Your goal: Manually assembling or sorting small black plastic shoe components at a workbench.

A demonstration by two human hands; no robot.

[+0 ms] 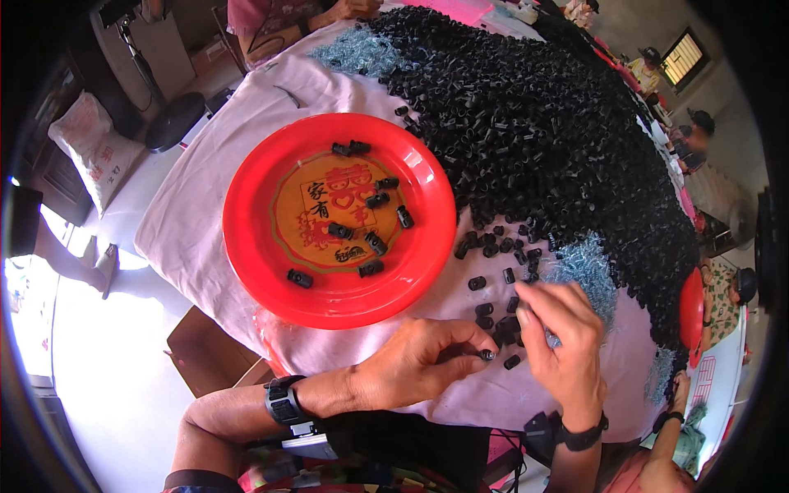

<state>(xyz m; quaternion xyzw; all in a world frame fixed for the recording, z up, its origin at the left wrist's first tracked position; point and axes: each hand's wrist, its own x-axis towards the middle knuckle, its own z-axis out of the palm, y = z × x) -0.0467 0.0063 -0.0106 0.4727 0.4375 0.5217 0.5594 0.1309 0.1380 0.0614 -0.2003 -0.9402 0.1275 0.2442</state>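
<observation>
Nearest the camera, two bare forearms come up from the lower edge, each with a dark band at the wrist. The left hand (pixel 415 361) pinches a small black plastic piece (pixel 487 355) between thumb and fingertip, just above the cloth. The right hand (pixel 563 349) is curled with its fingertips bent down among a few loose black pieces (pixel 493 316) lying on the cloth; whether it grips one of them cannot be told. Both hands work over a table covered with a pale pink cloth (pixel 214 189) that hangs over the near edge. Just beyond the hands, to the left, a round red plastic plate (pixel 246 238) sits on the cloth, with a gold centre carrying red characters and a handful of the same black pieces scattered in it. To the right of the plate and stretching far back, a large heap of black pieces (pixel 542 140) covers most of the table. A small pile of pale blue-grey screws (pixel 585 271) lies at the heap's near edge, just beyond the right hand, and another such pile (pixel 357 53) lies at the far left of the heap. A second red plate (pixel 692 316) shows edge-on at the right rim of the table. Below the table on the left, a brown cardboard box (pixel 205 353) stands on the pale floor, and farther off a white sack (pixel 94 148) with red print leans near the wall. At the far right other people sit along the table, and a barred window (pixel 682 57) shows behind them.
</observation>
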